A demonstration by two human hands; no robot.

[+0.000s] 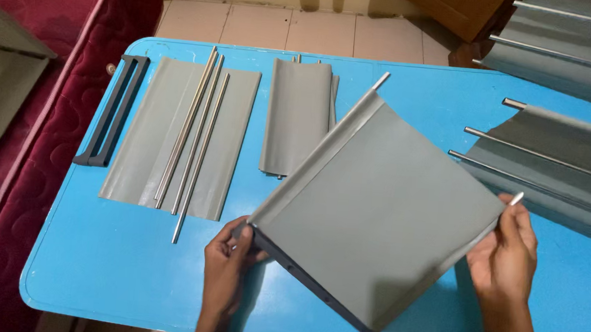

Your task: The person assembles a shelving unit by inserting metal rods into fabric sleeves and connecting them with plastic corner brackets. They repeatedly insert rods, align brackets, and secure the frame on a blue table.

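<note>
I hold a grey fabric shelf panel tilted above the blue table. Metal rods run through its sleeved edges, and a dark plastic bar is fitted along its near edge. My left hand grips the panel's near-left corner at the bar's end. At the right edge, my right hand pinches the panel where a rod tip sticks out.
A flat grey panel carrying three loose metal rods lies at the table's left, beside dark plastic bars. Folded grey panels lie mid-table. More panels threaded on rods hang at right. A maroon mattress borders the left.
</note>
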